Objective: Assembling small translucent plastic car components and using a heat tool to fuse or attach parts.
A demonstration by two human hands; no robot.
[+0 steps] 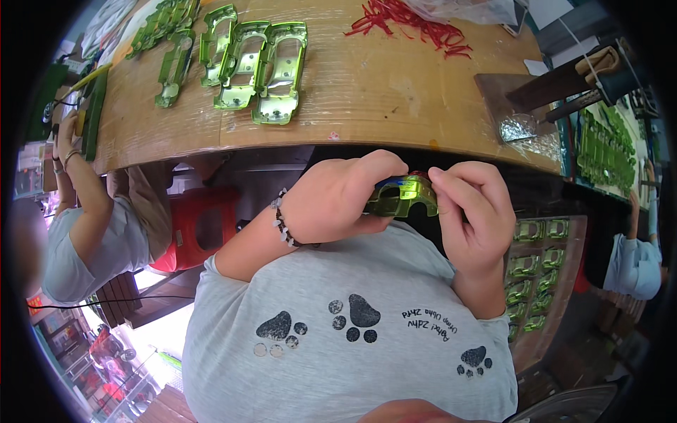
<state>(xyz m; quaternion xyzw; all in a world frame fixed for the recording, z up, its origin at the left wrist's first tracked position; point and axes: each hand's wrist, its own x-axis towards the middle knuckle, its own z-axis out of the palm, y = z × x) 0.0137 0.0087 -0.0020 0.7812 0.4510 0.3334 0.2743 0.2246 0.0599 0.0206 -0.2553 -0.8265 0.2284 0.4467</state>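
Just in front of my chest, both hands hold a shiny green plastic toy car shell (402, 197). My left hand (338, 190) is closed on its left end, thumb below and fingers over the top. My right hand (476, 208) pinches at its right upper edge, where a small bit of red shows between the fingertips. Whether that red bit is fixed to the shell, I cannot tell. Several matching green car shells (285, 63) lie on the table beyond my left hand. A loose pile of thin red plastic pieces (409, 25) lies at the table's far side.
The brown table (374, 106) ends just beyond my hands. A metal-and-wood fixture (536, 99) stands at its right. A tray of green shells (543, 275) is at my lower right. Co-workers sit left, by a red stool (201, 225), and far right (631, 264).
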